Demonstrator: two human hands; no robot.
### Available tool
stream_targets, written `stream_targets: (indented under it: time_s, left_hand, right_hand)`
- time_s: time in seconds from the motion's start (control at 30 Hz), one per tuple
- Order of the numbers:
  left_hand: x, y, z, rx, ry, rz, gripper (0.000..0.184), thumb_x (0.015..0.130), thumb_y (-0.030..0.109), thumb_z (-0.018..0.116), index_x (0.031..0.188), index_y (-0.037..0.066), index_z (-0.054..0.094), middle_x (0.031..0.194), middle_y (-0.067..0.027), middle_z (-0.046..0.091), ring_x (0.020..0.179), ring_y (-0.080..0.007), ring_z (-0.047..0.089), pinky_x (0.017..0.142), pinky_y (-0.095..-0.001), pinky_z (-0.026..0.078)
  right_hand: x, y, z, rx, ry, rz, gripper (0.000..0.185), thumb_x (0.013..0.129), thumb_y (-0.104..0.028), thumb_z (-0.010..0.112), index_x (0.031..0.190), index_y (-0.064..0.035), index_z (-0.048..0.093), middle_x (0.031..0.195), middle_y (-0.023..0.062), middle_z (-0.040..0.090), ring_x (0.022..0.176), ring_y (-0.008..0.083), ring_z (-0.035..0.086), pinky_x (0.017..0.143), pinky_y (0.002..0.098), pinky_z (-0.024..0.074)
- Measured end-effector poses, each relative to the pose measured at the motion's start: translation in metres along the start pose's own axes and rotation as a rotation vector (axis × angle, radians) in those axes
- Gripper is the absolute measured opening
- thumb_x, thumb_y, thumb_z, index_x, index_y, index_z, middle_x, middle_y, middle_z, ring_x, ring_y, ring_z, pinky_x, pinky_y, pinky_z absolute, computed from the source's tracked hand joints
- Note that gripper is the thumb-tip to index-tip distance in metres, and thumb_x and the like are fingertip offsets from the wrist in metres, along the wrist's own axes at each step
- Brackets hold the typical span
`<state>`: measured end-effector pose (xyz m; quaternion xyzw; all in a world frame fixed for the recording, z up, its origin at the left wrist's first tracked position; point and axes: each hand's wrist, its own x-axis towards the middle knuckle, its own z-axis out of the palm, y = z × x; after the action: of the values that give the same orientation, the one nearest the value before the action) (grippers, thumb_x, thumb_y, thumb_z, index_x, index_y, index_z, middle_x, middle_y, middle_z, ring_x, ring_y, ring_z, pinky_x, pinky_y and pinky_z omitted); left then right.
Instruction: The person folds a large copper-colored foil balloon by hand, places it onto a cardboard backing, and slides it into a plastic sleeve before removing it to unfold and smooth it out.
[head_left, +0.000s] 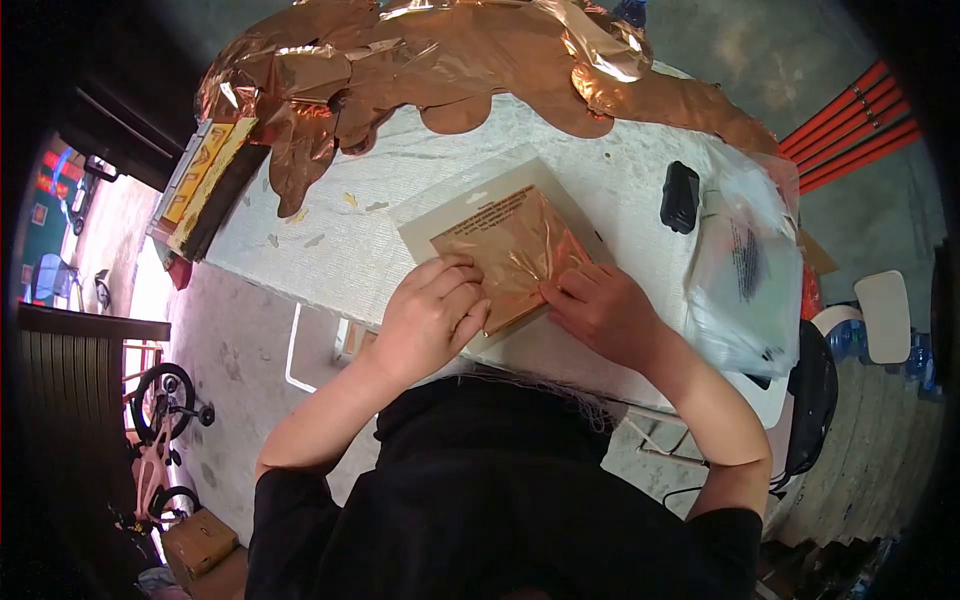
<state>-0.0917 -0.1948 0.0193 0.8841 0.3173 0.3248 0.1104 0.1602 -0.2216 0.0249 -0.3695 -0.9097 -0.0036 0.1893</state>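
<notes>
A clear plastic bag [487, 222] with printed text lies tilted on the table in front of me, with folded copper-coloured foil [510, 250] showing in it. My left hand [437, 308] is closed with curled fingers on the bag's lower left edge. At the right side, my right hand [603, 308] pinches the bag, and creases run from its fingertips across the foil. Whether those fingertips also grip the foil I cannot tell. A larger clear margin of plastic spreads behind the bag's upper edge.
Copper foil balloons [440, 70] cover the table's far edge. At right are a black case [680, 197] and a stack of clear plastic bags [745, 270]. A yellow-sided box [210, 180] stands at left. Small scraps dot the white table cover [330, 250].
</notes>
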Motion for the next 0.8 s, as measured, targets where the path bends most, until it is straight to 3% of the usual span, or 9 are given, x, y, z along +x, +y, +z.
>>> stream_targets:
  time_s: [0.3, 0.47, 0.57, 0.7, 0.8]
  left_hand:
    - [0.013, -0.014, -0.011, -0.059, -0.077, -0.008, 0.026, 0.072, 0.011, 0.073, 0.095, 0.002, 0.065, 0.114, -0.0123, 0.059, 0.114, -0.0322, 0.054, 0.095, -0.0421, 0.044]
    - [0.038, -0.042, -0.014, 0.039, -0.273, 0.034, 0.045, 0.082, 0.025, 0.068, 0.123, 0.007, 0.059, 0.141, -0.0155, 0.045, 0.136, -0.034, 0.036, 0.111, -0.0512, 0.028]
    - [0.044, -0.061, -0.005, -0.019, -0.365, 0.012, 0.053, 0.086, 0.031, 0.065, 0.133, 0.011, 0.052, 0.148, -0.0154, 0.037, 0.14, -0.0336, 0.029, 0.114, -0.0528, 0.021]
    - [0.045, -0.066, -0.001, -0.014, -0.43, 0.015, 0.056, 0.087, 0.032, 0.064, 0.137, 0.012, 0.049, 0.148, -0.0155, 0.037, 0.141, -0.0335, 0.029, 0.114, -0.0519, 0.02]
    - [0.047, -0.066, -0.001, -0.02, -0.422, 0.009, 0.055, 0.088, 0.037, 0.062, 0.137, 0.015, 0.049, 0.147, -0.0173, 0.039, 0.14, -0.0341, 0.03, 0.113, -0.0531, 0.02]
  right_hand:
    - [-0.003, 0.0, 0.005, -0.053, -0.017, -0.024, 0.03, 0.073, -0.017, 0.072, 0.1, -0.0066, 0.063, 0.085, 0.0029, 0.054, 0.079, 0.0216, 0.058, 0.069, 0.0353, 0.0467]
    - [-0.001, -0.014, 0.004, -0.048, 0.122, 0.058, 0.028, 0.075, -0.017, 0.071, 0.1, -0.006, 0.064, 0.091, 0.0065, 0.058, 0.084, 0.0239, 0.058, 0.073, 0.0366, 0.0473]
    - [-0.002, -0.025, 0.003, -0.102, 0.144, 0.108, 0.028, 0.075, -0.017, 0.071, 0.1, -0.0057, 0.064, 0.093, 0.008, 0.059, 0.086, 0.0242, 0.059, 0.073, 0.0353, 0.0487]
    - [-0.01, -0.013, 0.008, -0.002, 0.092, 0.116, 0.025, 0.074, -0.016, 0.07, 0.097, -0.0057, 0.064, 0.091, 0.0064, 0.058, 0.086, 0.023, 0.058, 0.071, 0.0335, 0.0502]
    - [-0.004, -0.006, 0.002, -0.086, -0.008, 0.003, 0.022, 0.073, -0.013, 0.068, 0.093, -0.0057, 0.063, 0.089, 0.0043, 0.058, 0.085, 0.0212, 0.058, 0.068, 0.0314, 0.0514]
